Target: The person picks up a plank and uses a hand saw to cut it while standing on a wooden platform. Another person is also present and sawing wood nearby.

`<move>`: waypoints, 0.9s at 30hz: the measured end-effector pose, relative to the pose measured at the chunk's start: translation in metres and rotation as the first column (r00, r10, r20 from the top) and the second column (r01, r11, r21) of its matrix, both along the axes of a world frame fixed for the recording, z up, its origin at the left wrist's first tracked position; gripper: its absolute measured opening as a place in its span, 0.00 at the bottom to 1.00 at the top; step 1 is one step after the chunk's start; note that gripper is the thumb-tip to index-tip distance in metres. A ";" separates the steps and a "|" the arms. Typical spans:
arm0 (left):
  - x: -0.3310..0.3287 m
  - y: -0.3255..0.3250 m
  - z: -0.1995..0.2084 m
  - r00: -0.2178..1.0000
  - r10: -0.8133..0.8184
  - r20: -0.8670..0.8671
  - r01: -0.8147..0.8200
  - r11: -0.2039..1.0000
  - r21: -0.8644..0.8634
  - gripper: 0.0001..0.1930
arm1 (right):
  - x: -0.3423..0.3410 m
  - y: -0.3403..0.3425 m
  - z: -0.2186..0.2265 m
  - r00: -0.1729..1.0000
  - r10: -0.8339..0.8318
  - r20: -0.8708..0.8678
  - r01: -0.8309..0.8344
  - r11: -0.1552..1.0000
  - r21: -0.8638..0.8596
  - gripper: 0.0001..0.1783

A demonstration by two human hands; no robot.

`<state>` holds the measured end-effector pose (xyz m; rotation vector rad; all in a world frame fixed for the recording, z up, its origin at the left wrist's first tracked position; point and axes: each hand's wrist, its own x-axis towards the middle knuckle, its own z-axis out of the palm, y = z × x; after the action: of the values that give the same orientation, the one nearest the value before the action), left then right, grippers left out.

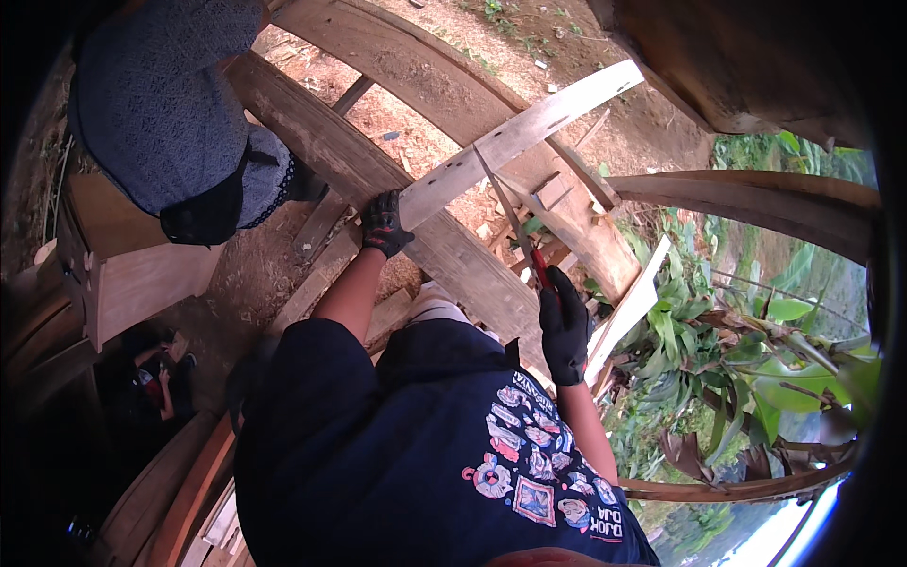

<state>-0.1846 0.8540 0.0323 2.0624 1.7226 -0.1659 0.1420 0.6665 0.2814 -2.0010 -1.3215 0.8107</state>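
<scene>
A pale, narrow wooden board [529, 132] lies slantwise across two thick beams, with several small dark holes along it. My left hand [385, 225], in a black glove, grips the board's near left end, over the nearer beam. In my right hand [564, 331], also gloved in black, is a handsaw [501, 194] with a red handle. My fingers wrap round that handle. The saw's blade points up and left, its tip at the board's near edge; whether the teeth bite into the wood cannot be made out.
A nearer beam [453, 250] and a farther beam [416, 61] run diagonally under the board. A person in grey clothing [161, 104] stands close at the upper left, beside a wooden cabinet [151, 283]. Another person [156, 383] is at the lower left. Plants [680, 331] grow on the right.
</scene>
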 end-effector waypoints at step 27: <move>0.022 0.026 -0.024 0.956 0.087 0.280 -0.154 0.962 0.227 0.65 | -0.029 0.033 0.020 0.985 -0.160 0.060 0.166 0.978 -0.124 0.23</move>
<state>-0.1625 0.8804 0.0082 2.0260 1.7630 0.3686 0.1130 0.6999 0.3011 -2.2110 -1.1386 0.7907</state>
